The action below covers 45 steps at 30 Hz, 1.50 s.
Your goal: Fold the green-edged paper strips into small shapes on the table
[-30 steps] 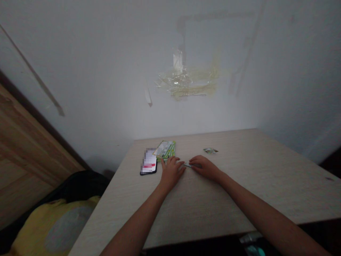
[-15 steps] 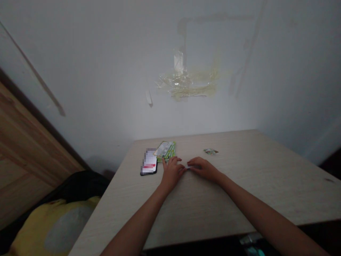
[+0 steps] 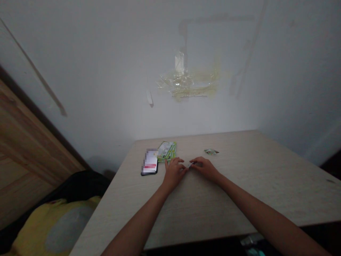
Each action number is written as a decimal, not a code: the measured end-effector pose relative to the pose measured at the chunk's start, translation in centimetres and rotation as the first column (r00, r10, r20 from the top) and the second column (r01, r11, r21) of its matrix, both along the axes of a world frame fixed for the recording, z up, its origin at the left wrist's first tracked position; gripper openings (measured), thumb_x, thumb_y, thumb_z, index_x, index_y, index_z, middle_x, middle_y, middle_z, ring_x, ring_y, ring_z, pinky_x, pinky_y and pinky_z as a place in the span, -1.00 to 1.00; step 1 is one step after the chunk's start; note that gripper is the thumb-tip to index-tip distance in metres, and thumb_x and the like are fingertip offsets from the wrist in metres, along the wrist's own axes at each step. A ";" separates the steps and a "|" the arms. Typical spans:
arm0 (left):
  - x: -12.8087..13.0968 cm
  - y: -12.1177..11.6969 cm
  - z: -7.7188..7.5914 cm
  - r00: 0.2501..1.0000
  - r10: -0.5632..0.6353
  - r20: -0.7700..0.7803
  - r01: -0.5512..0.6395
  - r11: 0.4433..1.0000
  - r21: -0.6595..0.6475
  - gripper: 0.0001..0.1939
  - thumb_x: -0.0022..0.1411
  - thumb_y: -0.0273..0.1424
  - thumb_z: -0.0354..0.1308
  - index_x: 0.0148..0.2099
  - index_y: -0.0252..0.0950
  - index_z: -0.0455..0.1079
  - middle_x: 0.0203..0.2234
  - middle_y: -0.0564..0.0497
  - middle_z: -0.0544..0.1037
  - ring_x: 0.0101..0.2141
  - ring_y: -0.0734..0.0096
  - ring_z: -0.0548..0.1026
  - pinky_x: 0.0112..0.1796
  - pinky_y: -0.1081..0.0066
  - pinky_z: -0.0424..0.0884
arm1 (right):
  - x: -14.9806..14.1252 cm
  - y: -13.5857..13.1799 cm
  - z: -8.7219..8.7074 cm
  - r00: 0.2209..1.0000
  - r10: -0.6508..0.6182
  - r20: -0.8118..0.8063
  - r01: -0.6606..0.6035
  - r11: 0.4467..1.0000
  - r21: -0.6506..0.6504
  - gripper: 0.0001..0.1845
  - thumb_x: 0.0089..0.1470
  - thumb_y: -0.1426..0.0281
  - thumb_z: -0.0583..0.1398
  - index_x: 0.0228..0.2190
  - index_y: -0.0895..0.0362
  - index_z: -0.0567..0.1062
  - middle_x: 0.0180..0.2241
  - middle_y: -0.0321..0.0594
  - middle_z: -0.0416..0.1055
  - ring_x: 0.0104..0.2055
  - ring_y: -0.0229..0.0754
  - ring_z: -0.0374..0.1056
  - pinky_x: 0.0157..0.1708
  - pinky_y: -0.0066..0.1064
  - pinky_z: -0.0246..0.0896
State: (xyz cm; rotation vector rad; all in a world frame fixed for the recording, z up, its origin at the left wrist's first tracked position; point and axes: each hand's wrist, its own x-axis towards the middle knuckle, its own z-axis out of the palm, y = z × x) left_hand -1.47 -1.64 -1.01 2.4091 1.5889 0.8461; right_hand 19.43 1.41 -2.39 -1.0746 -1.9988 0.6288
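Observation:
Over the middle of the table, my left hand (image 3: 174, 173) and my right hand (image 3: 204, 168) meet almost fingertip to fingertip. Between them is a small pale piece (image 3: 190, 165), too small to make out its kind. My right thumb and fingers pinch it. The left thumb and index finger close on its near left end, while the other left fingers stay raised and apart. Just beyond my left hand lies a fanned stack of green and white packets (image 3: 167, 150). A crumpled green and white wrapper (image 3: 211, 152) rests past my right hand.
A phone (image 3: 149, 163) with its screen lit lies left of my left hand, beside the packets. The pale wooden table (image 3: 186, 213) meets a white wall (image 3: 106, 71) with old tape on it. A yellow and grey plush item (image 3: 58, 227) sits below the table's left edge.
The small pale piece has tilted up between my fingertips. My hands have otherwise hardly moved, and the view has shifted very slightly.

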 end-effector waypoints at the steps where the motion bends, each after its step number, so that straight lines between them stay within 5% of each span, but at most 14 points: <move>1: 0.1 0.0 0.0 1.000 -0.004 0.000 0.004 1.000 -0.007 -0.88 0.20 -0.28 0.19 -0.32 -0.12 0.55 -0.01 -0.01 0.49 0.12 0.13 0.29 0.17 -0.30 -0.21 | -0.1 0.0 -0.1 1.000 -0.005 -0.011 0.005 1.000 -0.012 -0.72 0.09 0.30 0.23 -0.14 0.08 0.56 -0.20 -0.13 0.54 -0.12 -0.10 0.42 -0.01 -0.19 0.27; 31: 0.3 0.2 -0.1 0.998 0.030 0.057 -0.029 0.999 -0.017 -0.85 0.15 -0.23 0.25 -0.20 -0.03 0.56 0.01 0.02 0.47 0.10 0.19 0.31 0.19 -0.17 -0.10 | -0.4 0.4 -0.7 0.998 0.020 -0.053 -0.025 0.996 -0.091 -0.69 0.02 0.22 0.27 -0.20 0.08 0.59 -0.18 -0.14 0.56 -0.08 -0.04 0.44 0.03 -0.14 0.25; 45: 0.2 0.3 -0.3 0.997 0.016 0.076 -0.012 0.999 -0.043 -0.83 0.14 -0.21 0.25 -0.19 -0.01 0.56 0.03 0.01 0.45 0.12 0.16 0.28 0.20 -0.24 -0.21 | -0.5 0.2 -0.3 0.998 0.034 -0.051 -0.038 0.995 -0.089 -0.70 0.04 0.20 0.25 -0.22 0.07 0.60 -0.19 -0.14 0.56 -0.09 -0.04 0.44 0.02 -0.13 0.25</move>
